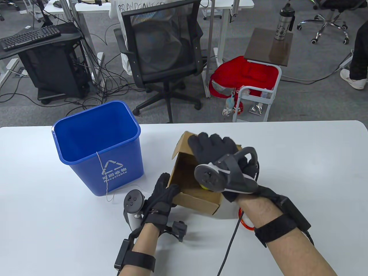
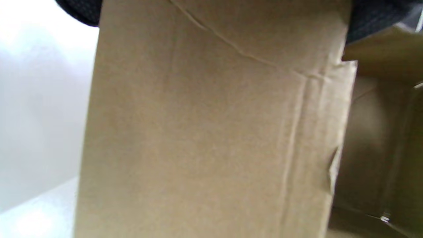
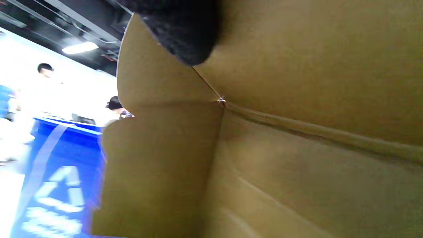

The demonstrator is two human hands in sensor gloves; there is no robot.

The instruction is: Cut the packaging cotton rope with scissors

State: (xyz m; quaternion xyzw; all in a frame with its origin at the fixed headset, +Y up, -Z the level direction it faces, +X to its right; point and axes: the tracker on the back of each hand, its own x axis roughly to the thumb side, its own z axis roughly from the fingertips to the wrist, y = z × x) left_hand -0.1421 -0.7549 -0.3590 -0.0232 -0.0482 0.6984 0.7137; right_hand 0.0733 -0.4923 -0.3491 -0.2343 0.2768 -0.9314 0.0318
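The left hand (image 1: 162, 195) grips the box (image 1: 198, 198) by its near flap; the right hand (image 1: 214, 152) presses its far flaps open. Keep it steady (rope (image 1: 103, 172) dangles from the bin (image 1: 97, 143)).

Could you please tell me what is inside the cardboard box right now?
Inside the cardboard box, only a small yellow-green object shows near its floor. The right hand and its tracker cover most of the interior, so anything else inside is hidden.
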